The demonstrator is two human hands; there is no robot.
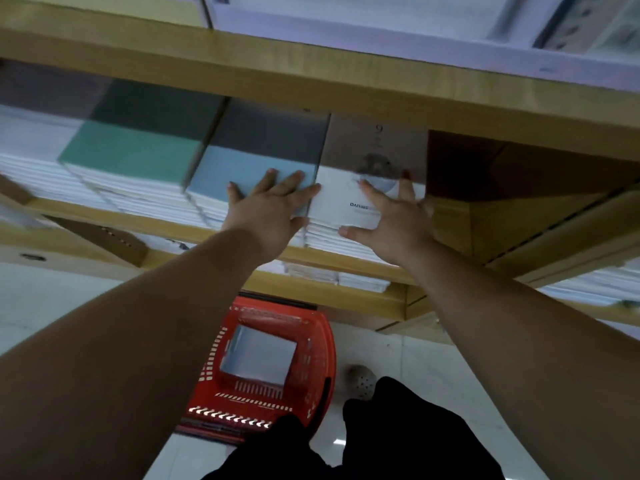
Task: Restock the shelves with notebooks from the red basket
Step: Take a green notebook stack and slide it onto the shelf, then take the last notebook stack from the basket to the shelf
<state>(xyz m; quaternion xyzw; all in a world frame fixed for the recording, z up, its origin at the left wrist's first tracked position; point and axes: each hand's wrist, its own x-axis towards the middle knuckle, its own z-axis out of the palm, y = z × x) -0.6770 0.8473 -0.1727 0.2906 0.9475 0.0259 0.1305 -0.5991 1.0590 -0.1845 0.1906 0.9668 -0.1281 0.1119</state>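
Up on the middle shelf (pixel 173 229), both hands are working on the stacks. The left hand (pixel 273 206) is lying flat on the blue notebook stack (pixel 235 171), fingers straight and spread, gripping nothing. It looks to be bracing that pile so it is not sliding sideways. The right hand (pixel 391 216) is pressing down on the white notebook stack (pixel 346 202) just beside it. Its fingers are fanned out straight across the printed cover and its thumb is running along the front edge. It is released too, more squaring and seating than grasping. My read is that the top white notebook is being nudged flush with its pile, and the two hands are keeping the seam between blue and white tidy.

To the left, a green stack (pixel 131 154) is sitting alongside, and the upper shelf board (pixel 311 74) is hanging close overhead, which would explain the low, flat reach.

Down on the floor (pixel 398 341), the red basket (pixel 327 341) is waiting between the arms. A grey-blue notebook (pixel 258 355) is lying flat in it. How many are sitting underneath I cannot tell, so restocking is looking unfinished.
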